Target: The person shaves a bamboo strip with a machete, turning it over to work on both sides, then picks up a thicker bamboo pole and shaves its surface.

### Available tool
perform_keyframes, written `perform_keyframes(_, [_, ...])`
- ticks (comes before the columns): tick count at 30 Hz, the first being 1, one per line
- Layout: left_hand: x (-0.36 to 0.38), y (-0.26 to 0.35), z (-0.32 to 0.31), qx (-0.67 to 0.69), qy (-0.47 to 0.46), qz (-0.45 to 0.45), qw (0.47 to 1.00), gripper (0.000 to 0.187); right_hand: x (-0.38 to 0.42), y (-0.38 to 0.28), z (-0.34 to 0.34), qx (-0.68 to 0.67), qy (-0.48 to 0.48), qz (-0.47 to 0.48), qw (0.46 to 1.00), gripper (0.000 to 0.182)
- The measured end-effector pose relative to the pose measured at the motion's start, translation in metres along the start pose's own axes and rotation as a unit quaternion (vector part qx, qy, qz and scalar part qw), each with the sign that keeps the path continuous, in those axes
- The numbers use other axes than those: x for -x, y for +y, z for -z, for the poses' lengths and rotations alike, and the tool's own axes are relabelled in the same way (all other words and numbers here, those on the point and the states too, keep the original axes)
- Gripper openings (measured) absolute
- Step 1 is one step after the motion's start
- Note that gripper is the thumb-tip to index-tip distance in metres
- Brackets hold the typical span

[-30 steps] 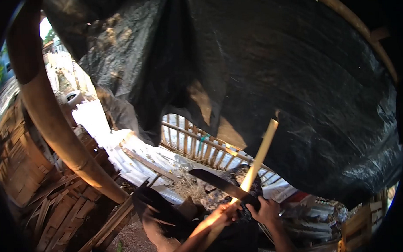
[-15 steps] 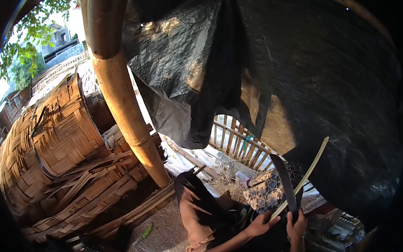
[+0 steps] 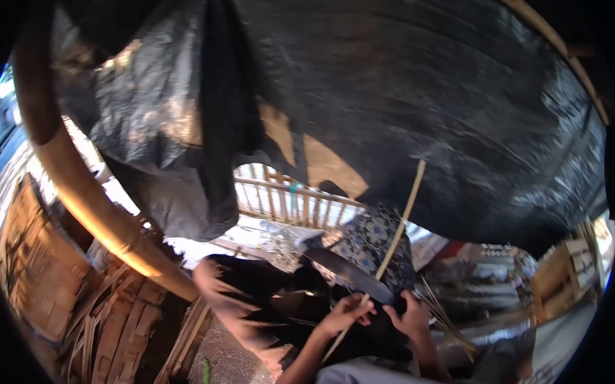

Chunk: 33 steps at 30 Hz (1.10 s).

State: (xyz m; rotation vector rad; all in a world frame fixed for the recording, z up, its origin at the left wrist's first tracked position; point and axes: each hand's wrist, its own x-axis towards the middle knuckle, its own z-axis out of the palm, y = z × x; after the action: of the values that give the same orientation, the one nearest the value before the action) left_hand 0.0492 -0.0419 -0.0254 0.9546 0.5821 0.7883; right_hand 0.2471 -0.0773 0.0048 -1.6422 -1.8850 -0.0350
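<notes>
A long pale strip [image 3: 404, 219] rises at a slant, and its lower part passes through my left hand [image 3: 346, 315], whose fingers are closed round it. My right hand [image 3: 413, 317] is closed at the base of a broad dark blade [image 3: 344, 268]; the handle is hidden. The blade points up and to the left and crosses the strip just above my left hand. Behind both lies a blue and beige patterned cloth [image 3: 369, 240].
Black plastic sheeting [image 3: 399, 107] hangs across the top. A bamboo post [image 3: 94, 206] and woven bamboo pieces [image 3: 35, 262] stand at the left. Beyond the cloth is a slatted bamboo fence [image 3: 287, 199]. Thin strips [image 3: 444, 316] and a wooden crate [image 3: 558, 278] are at the right.
The view has swung to the right. The blade has tilted from nearly upright to pointing left. The strip now stands steeper and reaches below my left hand.
</notes>
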Motion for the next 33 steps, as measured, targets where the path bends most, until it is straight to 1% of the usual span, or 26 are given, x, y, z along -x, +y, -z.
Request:
perform_keyframes(2, [-0.006, 0.015, 0.001, -0.033, 0.003, 0.025, 0.999, 0.035, -0.007, 0.002, 0.008, -0.007, -0.031, -0.039, 0.999, 0.047])
perform_keyframes(3, [-0.009, 0.026, -0.005, -0.051, 0.037, 0.001, 0.998, 0.039, -0.011, 0.008, 0.011, 0.007, -0.025, -0.056, 0.998, 0.047])
perform_keyframes(4, [-0.017, 0.027, -0.006, -0.001, 0.07, 0.021, 0.997, 0.043, -0.016, 0.014, 0.013, 0.035, -0.054, -0.057, 0.996, 0.048])
perform_keyframes(5, [-0.023, 0.032, -0.009, 0.013, 0.083, 0.06, 0.995, 0.04, -0.02, 0.017, 0.017, 0.059, -0.084, -0.057, 0.993, 0.049])
perform_keyframes(6, [-0.029, 0.038, -0.013, 0.026, 0.098, 0.097, 0.99, 0.037, -0.027, 0.02, 0.022, 0.066, -0.077, -0.07, 0.992, 0.049])
perform_keyframes(8, [-0.04, 0.045, -0.01, 0.017, 0.073, 0.081, 0.994, 0.032, -0.042, 0.02, 0.031, 0.083, -0.102, -0.024, 0.991, 0.054])
perform_keyframes(9, [-0.045, 0.056, -0.014, -0.025, 0.096, 0.052, 0.994, 0.03, -0.052, 0.017, 0.037, 0.085, -0.111, -0.032, 0.99, 0.055])
perform_keyframes(10, [-0.051, 0.058, -0.007, -0.015, 0.078, 0.027, 0.996, 0.029, -0.063, 0.015, 0.041, 0.088, -0.109, -0.037, 0.989, 0.055])
perform_keyframes(12, [-0.06, 0.069, 0.002, -0.021, 0.056, -0.023, 0.998, 0.027, -0.086, 0.012, 0.045, 0.076, -0.146, -0.042, 0.986, 0.046])
perform_keyframes(13, [-0.063, 0.079, 0.005, -0.018, 0.058, -0.024, 0.998, 0.027, -0.099, 0.011, 0.046, 0.089, -0.104, 0.012, 0.99, 0.045])
perform_keyframes(15, [-0.067, 0.094, 0.009, -0.092, 0.084, -0.077, 0.989, 0.028, -0.127, 0.012, 0.046, 0.102, -0.115, 0.045, 0.987, 0.047])
perform_keyframes(16, [-0.071, 0.093, 0.014, -0.087, 0.091, -0.079, 0.989, 0.028, -0.142, 0.012, 0.047, 0.114, -0.121, 0.077, 0.983, 0.05])
perform_keyframes(17, [-0.079, 0.091, 0.022, -0.082, 0.093, -0.088, 0.988, 0.027, -0.156, 0.007, 0.047, 0.132, -0.097, 0.119, 0.979, 0.05])
perform_keyframes(18, [-0.084, 0.093, 0.03, -0.08, 0.096, -0.099, 0.987, 0.025, -0.169, 0.004, 0.046, 0.128, -0.097, 0.13, 0.978, 0.05])
perform_keyframes(19, [-0.083, 0.097, 0.029, -0.097, 0.13, -0.093, 0.982, 0.024, -0.18, 0.0, 0.044, 0.151, -0.114, 0.139, 0.972, 0.051])
perform_keyframes(20, [-0.089, 0.084, 0.037, -0.18, 0.168, -0.143, 0.959, 0.021, -0.187, -0.004, 0.039, 0.173, -0.128, 0.145, 0.966, 0.053])
perform_keyframes(22, [-0.091, 0.072, 0.038, -0.199, 0.194, -0.178, 0.944, 0.018, -0.195, -0.008, 0.024, 0.173, -0.132, 0.14, 0.966, 0.049])
perform_keyframes(23, [-0.088, 0.069, 0.033, -0.18, 0.202, -0.18, 0.946, 0.017, -0.197, -0.011, 0.019, 0.166, -0.164, 0.134, 0.963, 0.049])
perform_keyframes(24, [-0.086, 0.055, 0.034, -0.167, 0.214, -0.125, 0.954, 0.021, -0.199, -0.013, 0.014, 0.163, -0.199, 0.127, 0.958, 0.05])
perform_keyframes(26, [-0.071, 0.044, 0.024, -0.089, 0.239, -0.089, 0.963, 0.029, -0.196, -0.011, 0.004, 0.168, -0.215, 0.151, 0.95, 0.05])
perform_keyframes(27, [-0.071, 0.034, 0.026, -0.084, 0.242, -0.086, 0.963, 0.029, -0.197, -0.012, 0.002, 0.179, -0.238, 0.156, 0.942, 0.05])
perform_keyframes(29, [-0.071, 0.016, 0.029, -0.22, 0.27, -0.245, 0.905, 0.038, -0.201, -0.016, 0.002, 0.187, -0.271, 0.161, 0.93, 0.051])
perform_keyframes(30, [-0.067, 0.017, 0.027, -0.215, 0.273, -0.243, 0.906, 0.038, -0.206, -0.02, 0.006, 0.195, -0.283, 0.169, 0.924, 0.051])
perform_keyframes(31, [-0.062, 0.025, 0.024, -0.212, 0.267, -0.206, 0.917, 0.038, -0.213, -0.021, 0.009, 0.203, -0.293, 0.176, 0.918, 0.051])
perform_keyframes(32, [-0.058, 0.034, 0.022, -0.212, 0.257, -0.172, 0.927, 0.038, -0.218, -0.019, 0.011, 0.188, -0.293, 0.146, 0.926, 0.052])
perform_keyframes(33, [-0.054, 0.045, 0.017, -0.21, 0.254, -0.174, 0.928, 0.038, -0.229, -0.017, 0.014, 0.193, -0.282, 0.122, 0.932, 0.052])
